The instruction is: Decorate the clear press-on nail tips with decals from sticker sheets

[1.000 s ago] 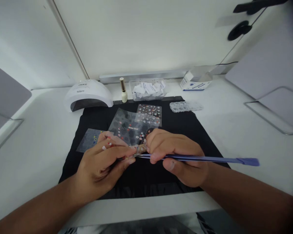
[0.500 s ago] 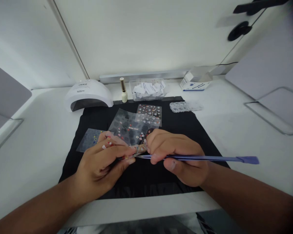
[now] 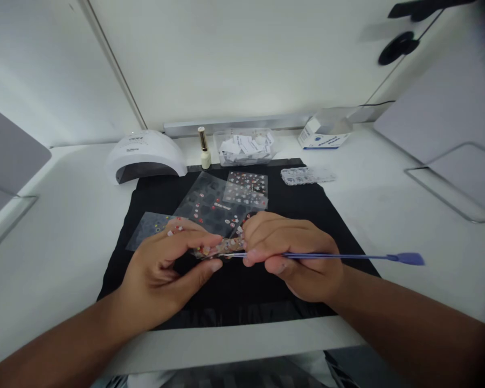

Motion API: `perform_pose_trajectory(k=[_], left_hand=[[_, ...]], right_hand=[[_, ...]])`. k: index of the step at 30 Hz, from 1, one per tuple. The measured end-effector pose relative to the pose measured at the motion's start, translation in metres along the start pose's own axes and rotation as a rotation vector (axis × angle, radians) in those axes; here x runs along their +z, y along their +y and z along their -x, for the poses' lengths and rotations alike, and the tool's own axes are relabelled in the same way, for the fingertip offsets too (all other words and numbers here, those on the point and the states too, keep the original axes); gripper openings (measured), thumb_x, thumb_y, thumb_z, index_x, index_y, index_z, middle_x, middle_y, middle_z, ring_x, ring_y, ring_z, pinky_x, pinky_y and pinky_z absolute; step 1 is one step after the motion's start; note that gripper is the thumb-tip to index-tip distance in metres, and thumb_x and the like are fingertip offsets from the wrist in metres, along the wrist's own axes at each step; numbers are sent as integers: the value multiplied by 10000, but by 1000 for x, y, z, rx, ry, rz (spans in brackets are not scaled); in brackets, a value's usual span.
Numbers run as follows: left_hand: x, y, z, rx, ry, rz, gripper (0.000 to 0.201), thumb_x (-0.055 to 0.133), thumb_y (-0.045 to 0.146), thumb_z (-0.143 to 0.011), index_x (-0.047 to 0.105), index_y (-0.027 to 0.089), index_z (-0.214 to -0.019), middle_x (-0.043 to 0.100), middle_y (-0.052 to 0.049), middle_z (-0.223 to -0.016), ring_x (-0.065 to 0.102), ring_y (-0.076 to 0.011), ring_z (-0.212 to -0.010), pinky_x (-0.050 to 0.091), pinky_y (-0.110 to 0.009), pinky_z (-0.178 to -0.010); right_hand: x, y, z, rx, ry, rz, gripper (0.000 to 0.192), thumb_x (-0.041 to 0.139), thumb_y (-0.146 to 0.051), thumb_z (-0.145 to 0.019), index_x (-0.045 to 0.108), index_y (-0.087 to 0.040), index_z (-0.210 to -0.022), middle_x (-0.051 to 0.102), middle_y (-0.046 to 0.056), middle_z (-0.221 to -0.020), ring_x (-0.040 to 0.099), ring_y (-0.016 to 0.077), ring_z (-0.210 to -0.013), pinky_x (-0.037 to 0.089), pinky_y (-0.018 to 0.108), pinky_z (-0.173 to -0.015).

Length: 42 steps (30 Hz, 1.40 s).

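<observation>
My left hand [image 3: 161, 269] holds a clear nail sticker sheet [image 3: 229, 246], bent and dotted with small coloured motifs, its thumb and forefinger slightly apart at the edge. Blue tweezers [image 3: 361, 257] lie sideways in my right hand [image 3: 299, 250], gripped between thumb and fingers. Their thin metal tips point left and meet the sheet's lower edge near my left thumb. Whether the tips pinch a sticker is too small to tell. The right fingertips also rest against the sheet's right end. Behind the hands, a large clear sticker sheet [image 3: 210, 202] lies on a black cloth [image 3: 303, 210].
Another sticker sheet [image 3: 139, 231] lies at the left and a smaller one [image 3: 248, 183] at the back. Along the rear stand a white nail lamp [image 3: 147, 151], a polish bottle [image 3: 205, 157], a clear tub of sachets [image 3: 246, 159] and a small box [image 3: 323, 137]. A clear case [image 3: 303, 176] lies right.
My left thumb and forefinger have parted a little, showing more of the sheet between them. The tweezers and right hand have risen slightly. The large sheet behind has shifted a little left.
</observation>
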State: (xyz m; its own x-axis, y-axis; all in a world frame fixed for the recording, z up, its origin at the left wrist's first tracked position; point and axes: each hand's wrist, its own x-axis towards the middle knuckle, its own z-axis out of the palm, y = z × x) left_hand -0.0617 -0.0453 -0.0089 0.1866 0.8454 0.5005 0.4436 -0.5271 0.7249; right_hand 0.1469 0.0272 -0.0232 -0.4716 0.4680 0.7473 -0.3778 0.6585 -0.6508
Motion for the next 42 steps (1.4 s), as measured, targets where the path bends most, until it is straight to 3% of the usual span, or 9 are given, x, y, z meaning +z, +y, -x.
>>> perform_pose_trajectory(k=[9,16,22,27,30,34,36,38,42], left_hand=[[1,-1,1,-109,21,71,340,738,129,-800,687,298,-1091,703,21,-929,623,-121,-832,508,-270,-800],[-4,-14,-4,-40,45,-33,289,744,163,-793,697,266,-1059,690,1,-871,626,-151,-823,499,-313,-786],[-19,-39,-19,-299,102,-99,227,700,344,-823,658,216,-1006,664,-12,-806,636,-163,-726,509,-286,-644],[-32,-46,-28,-549,-50,-572,435,519,535,-899,531,225,-1204,609,10,-701,579,-188,-574,423,-298,-539],[-35,-43,-29,-514,14,-735,460,467,505,-917,492,210,-1269,619,-48,-860,608,-241,-705,452,-367,-633],[-37,-34,-28,-309,141,-868,523,523,450,-879,493,166,-1317,558,-151,-1098,582,-354,-993,426,-518,-838],[-37,-28,-27,-177,40,-882,495,521,444,-884,524,163,-1292,576,-146,-1076,561,-376,-1041,372,-563,-894],[-36,-21,-25,-61,-163,-800,459,519,458,-893,556,164,-1243,605,-129,-1065,566,-349,-1026,374,-536,-892],[-28,-13,-21,-56,-501,-671,500,649,528,-807,599,172,-1154,634,-112,-1087,576,-316,-1012,405,-475,-860]], right_hand=[[1,2,-1,-10,10,-41,140,613,-215,-903,729,-138,-914,717,71,-713,644,169,-712,544,362,-704],[-2,2,3,113,81,-97,153,598,-262,-914,734,-195,-897,704,37,-718,616,154,-677,506,335,-649],[-4,10,5,329,185,-243,119,617,-268,-899,710,-204,-861,650,-8,-662,615,116,-611,494,260,-577],[-7,19,4,438,246,-305,97,689,-273,-842,657,-184,-823,634,-32,-656,605,81,-553,470,198,-527],[-10,24,3,470,251,-279,129,698,-297,-832,646,-180,-810,613,-39,-642,584,79,-550,444,197,-522],[-13,28,0,511,294,-305,160,717,-307,-803,609,-190,-813,545,-69,-597,495,66,-516,394,210,-532],[-14,29,-2,531,307,-338,177,715,-311,-799,581,-202,-834,508,-87,-567,469,68,-499,381,218,-534],[-13,29,-3,537,310,-343,193,717,-305,-793,558,-206,-841,500,-94,-560,467,66,-496,374,217,-537],[-12,28,-7,516,313,-315,225,725,-294,-784,526,-197,-821,519,-94,-584,471,49,-499,351,196,-525]])
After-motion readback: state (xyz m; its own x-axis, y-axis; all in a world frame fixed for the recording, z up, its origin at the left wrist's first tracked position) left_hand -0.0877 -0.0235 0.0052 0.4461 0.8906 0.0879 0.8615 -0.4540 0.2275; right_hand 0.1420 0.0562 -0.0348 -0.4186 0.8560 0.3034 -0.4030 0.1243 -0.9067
